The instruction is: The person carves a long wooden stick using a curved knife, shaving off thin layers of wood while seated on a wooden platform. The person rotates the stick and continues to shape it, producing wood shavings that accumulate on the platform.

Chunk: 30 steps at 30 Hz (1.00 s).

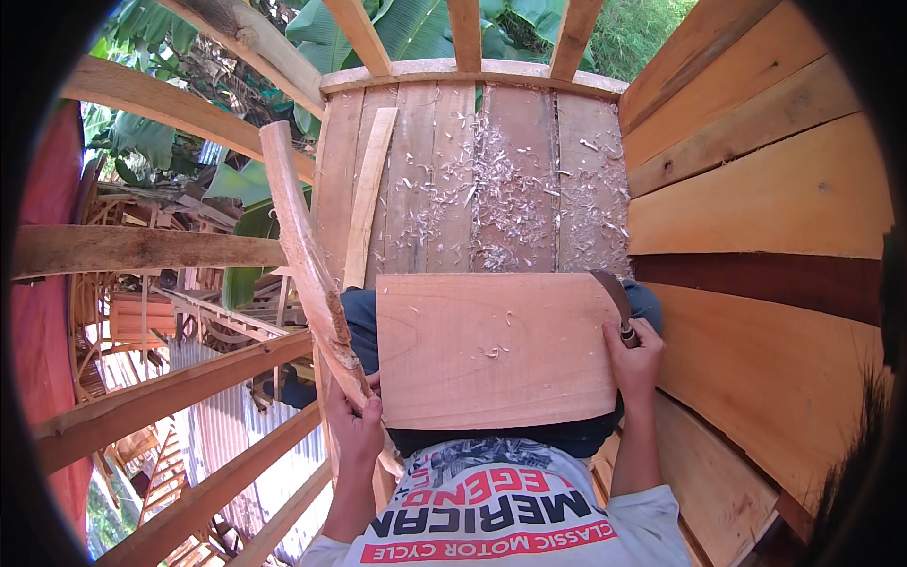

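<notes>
Across my lap lies a broad, flat wooden board [496, 383] with a few curled shavings on top. My left hand [355, 431] is closed around the lower part of a long, rough-edged wooden stick [304, 246], which slants up and away beside the board's left edge. At the right end of the board my right hand [636, 359] grips the handle of a knife [616, 293]. Its dark, curved blade points away from me and lies over the board's far right corner. The knife and the stick are well apart.
Wood shavings [510, 203] litter the plank floor [406, 227] ahead, where a thin wooden strip [371, 194] lies at the left. A plank wall [756, 198] stands close on my right. Spaced wooden rails [151, 249] line the left side, with leaves and metal sheeting beyond.
</notes>
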Tool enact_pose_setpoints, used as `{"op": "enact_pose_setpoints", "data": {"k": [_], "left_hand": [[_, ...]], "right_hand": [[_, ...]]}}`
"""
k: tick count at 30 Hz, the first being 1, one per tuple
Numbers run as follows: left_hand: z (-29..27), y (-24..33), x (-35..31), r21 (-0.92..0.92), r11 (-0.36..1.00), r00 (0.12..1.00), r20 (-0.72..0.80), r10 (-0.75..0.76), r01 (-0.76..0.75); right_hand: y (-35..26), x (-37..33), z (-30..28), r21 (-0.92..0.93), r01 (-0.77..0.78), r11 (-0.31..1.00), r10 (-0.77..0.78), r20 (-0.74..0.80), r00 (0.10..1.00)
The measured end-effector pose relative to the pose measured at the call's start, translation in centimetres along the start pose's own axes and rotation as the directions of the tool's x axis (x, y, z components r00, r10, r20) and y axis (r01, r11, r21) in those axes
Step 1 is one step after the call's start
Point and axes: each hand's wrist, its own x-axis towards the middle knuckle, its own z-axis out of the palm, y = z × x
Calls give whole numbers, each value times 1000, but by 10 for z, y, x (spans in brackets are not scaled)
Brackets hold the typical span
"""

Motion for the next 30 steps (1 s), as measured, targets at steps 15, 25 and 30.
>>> {"op": "enact_pose_setpoints", "data": {"k": [15,25,30], "left_hand": [[-3,-4,2,133,991,998,-51,32,-25],[17,76,26,62,979,950,264,170,-192],[46,111,16,10,988,859,496,127,-151]], "right_hand": [[12,-8,-3,-15,58,998,-58,21,998],[-37,2,-12,527,-133,839,83,119,989],[-108,-9,-17,790,-157,592,-183,322,929]]}}
